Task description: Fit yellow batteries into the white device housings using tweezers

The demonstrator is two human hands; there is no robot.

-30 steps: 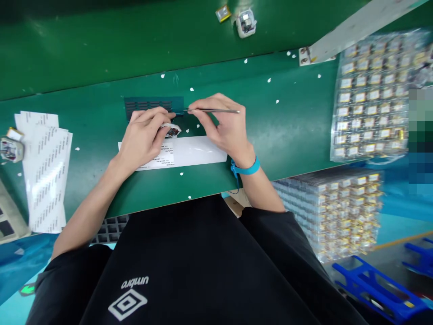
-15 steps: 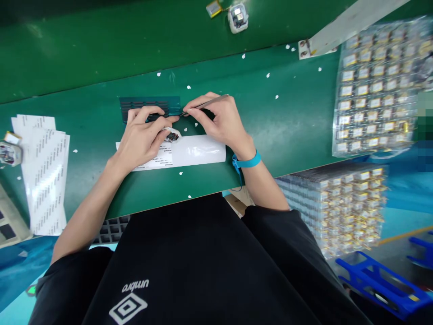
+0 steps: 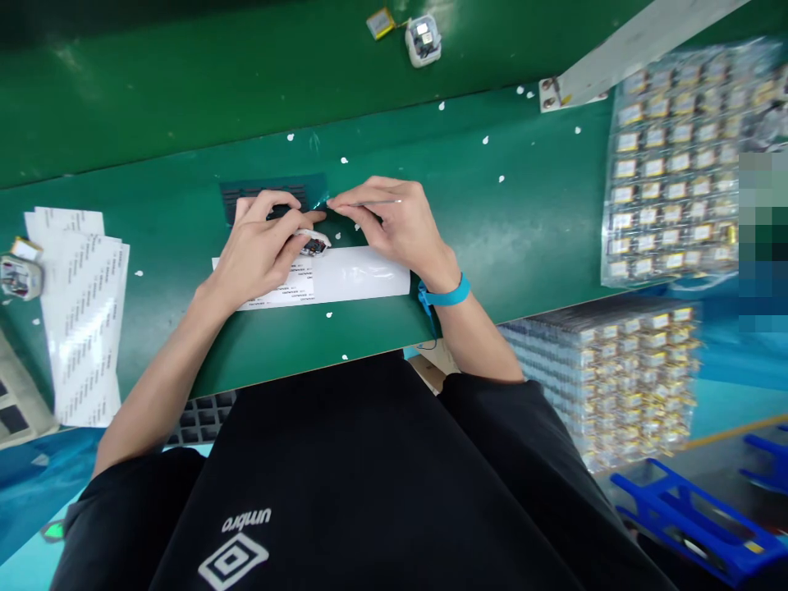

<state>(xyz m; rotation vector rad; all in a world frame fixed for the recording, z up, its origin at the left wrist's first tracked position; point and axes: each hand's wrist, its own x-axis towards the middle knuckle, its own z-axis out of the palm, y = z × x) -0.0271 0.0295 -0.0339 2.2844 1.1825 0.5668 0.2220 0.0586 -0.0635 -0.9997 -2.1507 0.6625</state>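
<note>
My left hand [image 3: 262, 246] is closed on a small white device [image 3: 314, 243] with its circuitry showing, held between thumb and fingers; its fingertips also rest on a dark sheet of black strips [image 3: 264, 187]. My right hand [image 3: 394, 222], with a blue wrist strap [image 3: 449, 295], pinches thin metal tweezers [image 3: 382, 202]. The tweezers' tips are hidden at the fingertips, beside the right end of the dark sheet. Below both hands lies a white printed backing strip [image 3: 360, 275], partly covered by my left hand.
White printed sheets [image 3: 86, 320] and another device [image 3: 21, 277] lie at the left. A device [image 3: 423, 41] with a battery [image 3: 381, 24] sits at the top. Battery trays [image 3: 671, 172] stand right, by a metal bracket [image 3: 621, 49]. Blue stools [image 3: 695, 509] are lower right.
My right hand has shifted slightly left, and the tweezers now lie flatter in it. My left hand holds the device in nearly the same place. The view has moved slightly.
</note>
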